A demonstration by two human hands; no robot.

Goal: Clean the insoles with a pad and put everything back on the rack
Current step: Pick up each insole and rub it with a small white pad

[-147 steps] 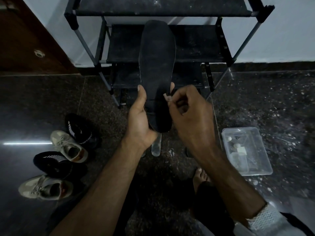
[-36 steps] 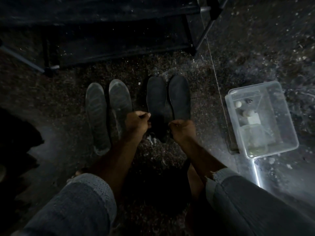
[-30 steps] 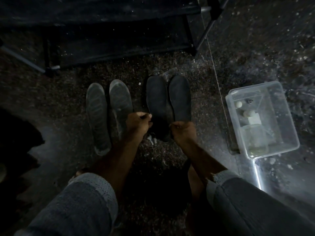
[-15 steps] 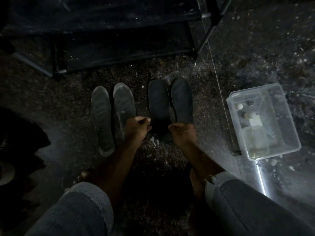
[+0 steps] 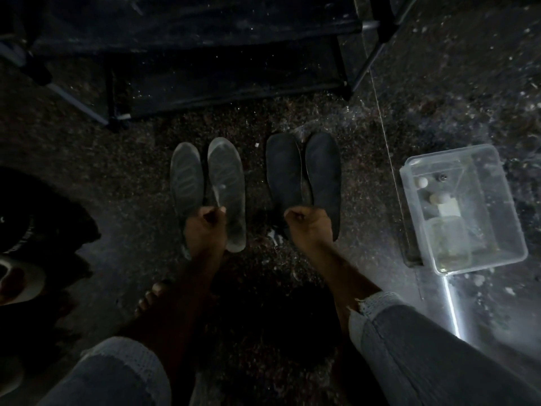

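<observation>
Left hand [image 5: 205, 230]: fingers curled, pinching the heel ends of the grey insoles [image 5: 207, 186], two side by side on the floor [image 5: 292, 273].

Right hand [image 5: 308, 227]: fingers curled, pinching the heel ends of the black insoles [image 5: 304, 177], two side by side, just beside the grey pair.

Rack [image 5: 205, 54]: black, standing at the far edge of the floor, beyond the toe ends of both pairs; lower shelves dark, contents could not be told.

Clear box [image 5: 497, 218]: on the floor to the right, holding small pale items; whether one was the pad could not be told.

Shoe [image 5: 20, 276]: at the left edge.

Step judged in hand: gathering both pairs for return. Next move would call for lifting each pair together and refitting them into the shoes.
</observation>
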